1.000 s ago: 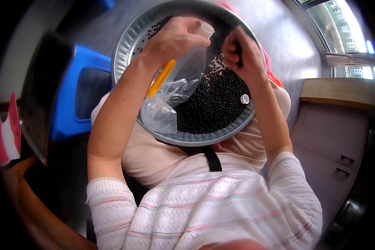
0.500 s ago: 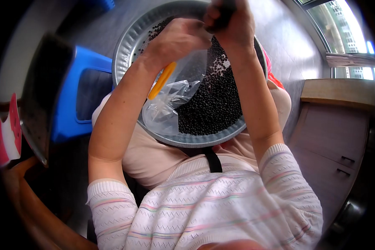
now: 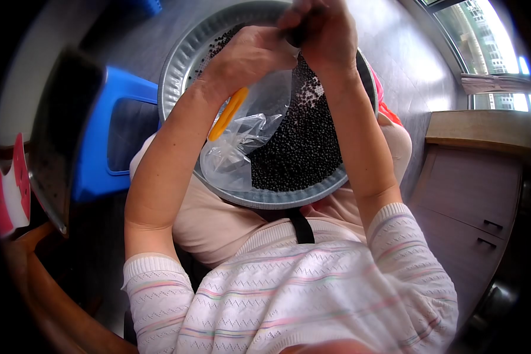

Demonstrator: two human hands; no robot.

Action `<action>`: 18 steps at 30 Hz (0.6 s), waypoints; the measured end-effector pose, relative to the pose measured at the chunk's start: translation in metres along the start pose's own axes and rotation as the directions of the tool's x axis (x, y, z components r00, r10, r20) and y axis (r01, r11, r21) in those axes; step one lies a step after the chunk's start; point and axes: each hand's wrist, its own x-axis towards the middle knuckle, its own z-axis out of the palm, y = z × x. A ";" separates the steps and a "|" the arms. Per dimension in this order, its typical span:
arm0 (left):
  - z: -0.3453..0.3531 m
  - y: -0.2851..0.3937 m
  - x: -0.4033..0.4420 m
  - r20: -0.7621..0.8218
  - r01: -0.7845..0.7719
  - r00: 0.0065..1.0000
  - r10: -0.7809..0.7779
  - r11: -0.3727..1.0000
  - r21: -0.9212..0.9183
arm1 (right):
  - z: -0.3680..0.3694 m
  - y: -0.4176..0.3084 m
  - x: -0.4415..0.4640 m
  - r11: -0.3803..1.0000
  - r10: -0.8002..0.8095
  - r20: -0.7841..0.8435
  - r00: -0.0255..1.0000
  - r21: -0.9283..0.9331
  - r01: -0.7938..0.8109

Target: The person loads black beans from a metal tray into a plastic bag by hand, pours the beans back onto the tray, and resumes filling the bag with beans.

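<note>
My left hand (image 3: 253, 53) is closed, its fingers curled over the upper end of a clear plastic bag (image 3: 233, 159) that hangs down into the basin. A yellow curved piece (image 3: 227, 115) shows beside my left forearm, against the bag; its kind is unclear. My right hand (image 3: 330, 41) is closed around something dark (image 3: 301, 32), blurred and partly hidden by the fingers, close to my left fingertips. Below both hands, small round black beans or seeds (image 3: 301, 147) cover much of a round metal basin (image 3: 172, 76) on my lap.
A blue plastic stool (image 3: 94, 147) stands left of the basin. Farther left are a dark panel (image 3: 59, 130), a red and white item (image 3: 20, 183) and a curved wooden piece (image 3: 65, 301). On the right stand a low cabinet (image 3: 466, 183) and a window (image 3: 484, 41).
My right hand has moved slightly left, with the dark thing now lower and nearer my left hand. The left hand and bag have hardly shifted.
</note>
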 end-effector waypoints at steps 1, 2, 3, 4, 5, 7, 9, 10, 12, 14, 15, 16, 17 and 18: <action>0.001 0.001 0.000 -0.008 -0.008 1.000 0.008 1.000 -0.023 | 0.001 0.000 0.000 1.000 0.011 -0.005 1.000 -0.014 -0.011; 0.003 0.003 0.000 -0.014 -0.018 1.000 0.017 0.999 -0.039 | 0.003 -0.001 -0.002 0.999 -0.001 -0.003 1.000 -0.037 0.001; 0.006 0.006 -0.001 -0.021 -0.028 0.999 0.027 0.998 -0.055 | 0.005 -0.002 -0.005 0.998 -0.014 -0.001 1.000 -0.059 0.014; 0.008 0.008 -0.002 -0.027 -0.038 0.999 0.036 0.997 -0.070 | 0.007 -0.003 -0.006 0.996 -0.026 0.002 1.000 -0.082 0.026; 0.007 0.007 -0.001 -0.030 -0.025 0.999 0.024 1.000 -0.015 | 0.001 -0.006 -0.008 0.999 -0.005 -0.012 1.000 -0.051 0.004; 0.003 0.004 0.000 -0.038 0.003 0.999 0.001 0.996 0.092 | -0.026 -0.016 -0.013 0.999 0.042 -0.040 0.998 0.010 -0.042; 0.004 0.009 -0.001 -0.033 -0.036 0.999 0.041 0.992 0.121 | -0.059 -0.013 -0.025 0.968 0.022 -0.057 0.998 -0.250 -0.036; 0.005 0.010 -0.003 -0.032 -0.056 0.998 0.061 0.989 0.136 | -0.070 -0.012 -0.037 0.902 0.040 -0.097 0.994 -0.424 -0.077; 0.003 0.006 -0.002 -0.024 -0.041 0.999 0.045 0.986 0.162 | -0.103 0.008 -0.060 0.653 0.071 -0.105 0.992 -0.747 -0.125; 0.000 0.003 0.000 -0.016 -0.032 0.999 0.036 0.983 0.183 | -0.131 0.034 -0.089 0.317 0.144 -0.043 0.989 -0.944 -0.087; -0.001 0.001 0.001 -0.022 -0.032 0.999 0.037 0.981 0.192 | -0.132 0.045 -0.105 0.158 0.193 -0.019 0.981 -0.986 -0.050; -0.002 -0.001 0.002 -0.028 -0.032 0.999 0.038 0.979 0.201 | -0.128 0.052 -0.117 -0.043 0.192 0.127 0.973 -0.990 0.138; -0.002 -0.003 0.002 -0.031 -0.032 0.999 0.040 0.977 0.209 | -0.121 0.058 -0.129 -0.241 0.220 0.265 0.939 -0.918 0.315; -0.002 -0.003 0.002 -0.034 -0.024 0.999 0.031 0.978 0.209 | -0.114 0.063 -0.137 -0.269 0.242 0.261 0.934 -0.907 0.323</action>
